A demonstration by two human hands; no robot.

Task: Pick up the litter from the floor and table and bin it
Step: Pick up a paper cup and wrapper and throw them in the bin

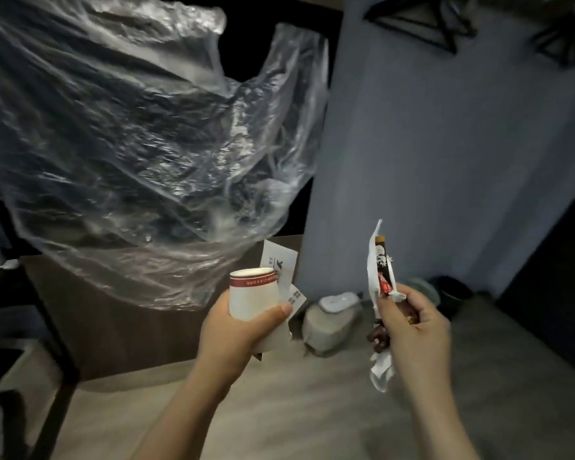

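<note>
Your left hand (243,330) curls round one smooth white paper cup (251,295) with a red rim band, with two flat paper slips (279,260) tucked behind it. Your right hand (412,327) pinches crumpled glossy wrappers (380,270); their number is unclear. One crinkled clear plastic bag (130,144) hangs up left.

Dim room: a blue-grey wall (445,161) above a pale wood-grain floor (279,410).
The wall fills one to three o'clock, with black clothes hangers (412,24) blurred along its top at one o'clock. The floor spreads from five to seven o'clock. A dark brown cabinet side (130,333) stands at eight o'clock, with a black metal leg (55,327) slanting just to its left.
</note>
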